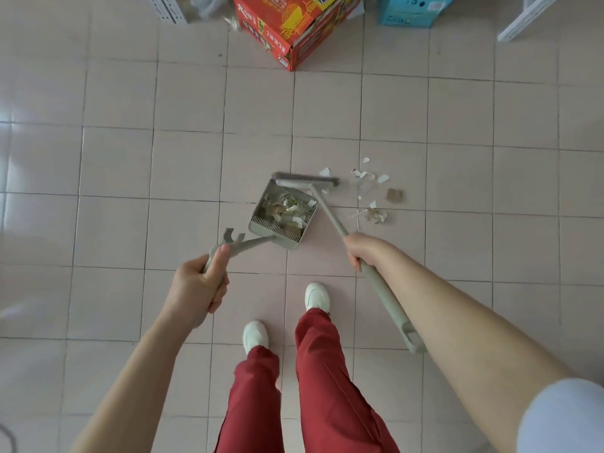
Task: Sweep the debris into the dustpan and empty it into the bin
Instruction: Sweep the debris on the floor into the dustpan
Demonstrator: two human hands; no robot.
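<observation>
A grey-green dustpan (258, 223) sits on the tiled floor in front of my feet, holding paper scraps and leaf-like debris. My left hand (199, 286) grips its long handle. My right hand (362, 250) grips the handle of a matching broom (307, 181), whose head rests at the pan's far open edge. Loose debris (376, 214), white paper bits and a brown scrap, lies on the floor to the right of the broom head.
A red-orange cardboard box (294, 24) stands at the top centre and a light blue box (411, 11) to its right. White slatted items sit at the top left (166, 8) and top right (523, 18). My feet in white shoes (317, 295) stand just behind the dustpan.
</observation>
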